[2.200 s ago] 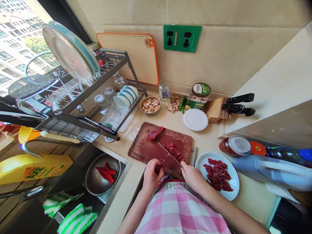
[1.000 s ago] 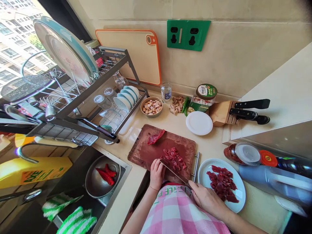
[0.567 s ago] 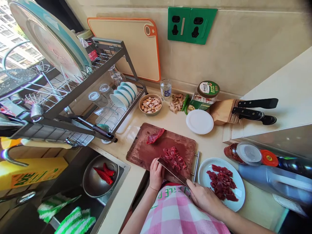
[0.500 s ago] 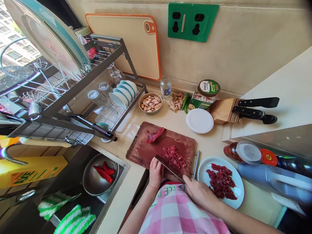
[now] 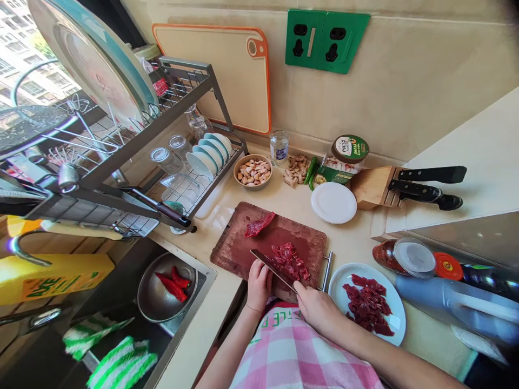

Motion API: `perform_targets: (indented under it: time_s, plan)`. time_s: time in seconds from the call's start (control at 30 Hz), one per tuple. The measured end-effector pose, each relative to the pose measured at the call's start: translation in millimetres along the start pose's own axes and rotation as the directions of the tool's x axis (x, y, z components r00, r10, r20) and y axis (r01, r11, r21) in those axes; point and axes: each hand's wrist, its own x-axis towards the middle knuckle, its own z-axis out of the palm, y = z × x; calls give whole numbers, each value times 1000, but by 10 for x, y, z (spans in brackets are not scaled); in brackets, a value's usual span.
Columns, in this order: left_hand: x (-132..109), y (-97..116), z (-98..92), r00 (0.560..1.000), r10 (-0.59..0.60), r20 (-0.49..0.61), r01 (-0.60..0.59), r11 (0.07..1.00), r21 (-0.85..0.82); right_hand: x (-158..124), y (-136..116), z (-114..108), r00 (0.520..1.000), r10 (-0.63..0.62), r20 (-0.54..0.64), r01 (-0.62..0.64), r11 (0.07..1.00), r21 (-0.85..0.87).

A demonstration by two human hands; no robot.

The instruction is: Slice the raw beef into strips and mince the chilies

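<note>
My right hand (image 5: 317, 306) is wrapped round the handle of a kitchen knife (image 5: 272, 268), whose blade slants across the near part of a reddish-brown cutting board (image 5: 235, 237). Close against the blade's near side, my left hand (image 5: 259, 283) has its fingers curled down on the board; whatever lies under them is hidden. Beyond the blade is a loose heap of sliced raw meat (image 5: 290, 260). A larger piece of meat (image 5: 259, 224) rests near the board's far left corner. More slices (image 5: 367, 302) lie on a white plate (image 5: 338, 281) to the right.
A bowl of garlic (image 5: 254, 173), ginger (image 5: 297, 170), green chillies (image 5: 311, 170) and a small white plate (image 5: 333, 202) stand behind the board. A knife block (image 5: 373, 186) is at right. On the left are a dish rack (image 5: 219, 100) and a sink holding a pan (image 5: 152, 275) with red chillies.
The knife has slid away from me and to the left along its length, and my right hand moved with it. My left hand stays at nearly the same spot. The view shifted slightly.
</note>
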Motion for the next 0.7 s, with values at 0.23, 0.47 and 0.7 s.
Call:
perform_targets:
  time_s: [0.23, 0.47, 0.7]
  plan:
    - [6, 16, -32, 999, -2, 40, 3, 999, -33, 35, -37, 7, 1000, 11, 29, -11, 1000, -7]
    - [15, -12, -57, 995, -10, 96, 20, 994, -105, -15, -4, 95, 999, 26, 31, -27, 999, 27]
    - [20, -34, -74, 995, -8, 95, 19, 993, -115, 220, -252, 88, 995, 94, -31, -94, 996, 13]
